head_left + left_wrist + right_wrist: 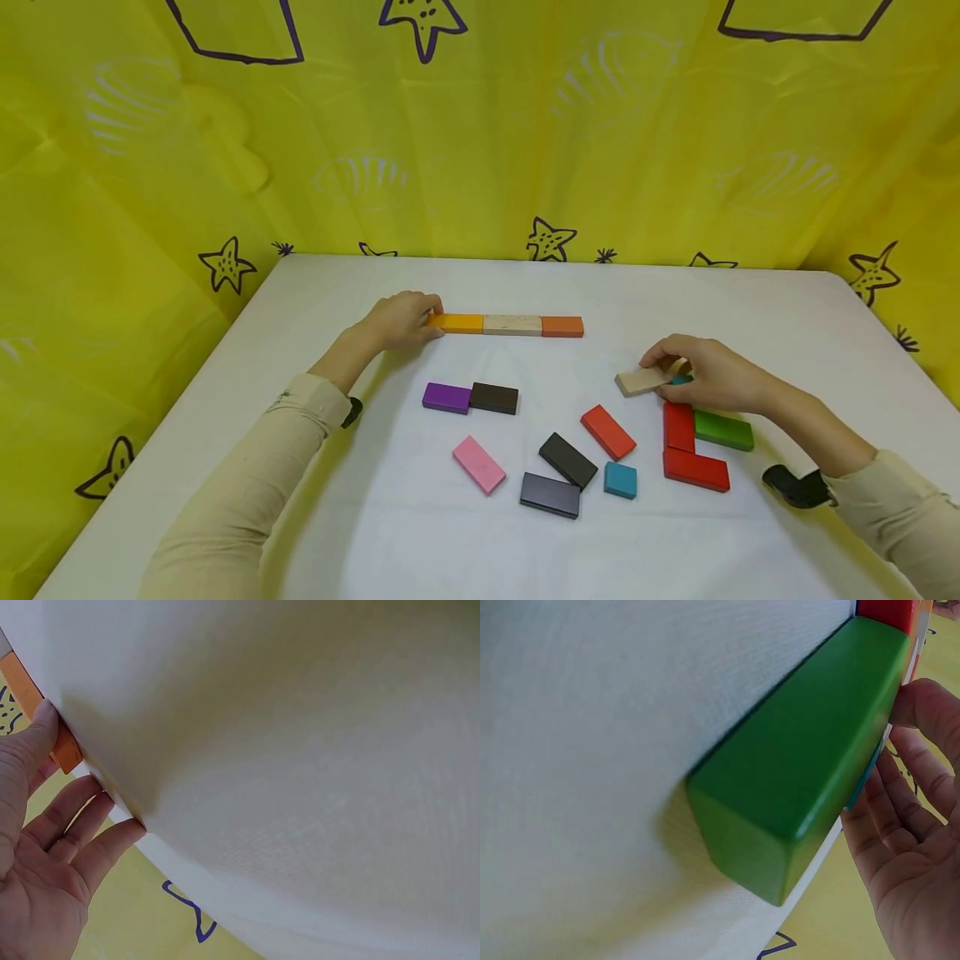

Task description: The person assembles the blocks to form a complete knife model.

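In the head view my left hand pinches the left end of a yellow-orange block, thumb in front and fingers behind. That block heads a straight row with a plain wooden block and an orange block, end to end. The left wrist view shows the thumb on the yellow-orange block, other fingertips on the table. To the right, my right hand grips a second plain wooden block between thumb and fingers. A teal block lies partly hidden under that hand. Close by is a green block.
Two red blocks meet in an L beside the green one. Nearer me lie a loose red block, a teal block, dark blocks and a pink block. Purple and dark brown blocks touch end to end.
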A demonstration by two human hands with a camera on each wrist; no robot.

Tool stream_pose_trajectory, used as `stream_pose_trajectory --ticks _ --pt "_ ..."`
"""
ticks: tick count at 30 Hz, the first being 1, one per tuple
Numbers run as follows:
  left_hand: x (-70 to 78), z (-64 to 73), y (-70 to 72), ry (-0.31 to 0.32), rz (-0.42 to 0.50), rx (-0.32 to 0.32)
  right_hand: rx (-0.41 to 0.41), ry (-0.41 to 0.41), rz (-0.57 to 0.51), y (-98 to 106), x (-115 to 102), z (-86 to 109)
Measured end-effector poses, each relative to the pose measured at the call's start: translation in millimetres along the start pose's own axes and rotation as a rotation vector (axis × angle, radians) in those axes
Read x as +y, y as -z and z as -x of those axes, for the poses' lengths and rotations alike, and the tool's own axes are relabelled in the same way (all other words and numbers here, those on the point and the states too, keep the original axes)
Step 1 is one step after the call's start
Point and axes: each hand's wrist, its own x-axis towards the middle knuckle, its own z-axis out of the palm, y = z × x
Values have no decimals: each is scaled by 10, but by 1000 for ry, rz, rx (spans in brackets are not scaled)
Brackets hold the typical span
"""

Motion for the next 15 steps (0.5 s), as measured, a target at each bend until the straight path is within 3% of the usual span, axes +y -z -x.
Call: stream_pose_trajectory --ticks 15 --pt "11 8 2 3 -1 2 27 -44 -24 -3 -37 -173"
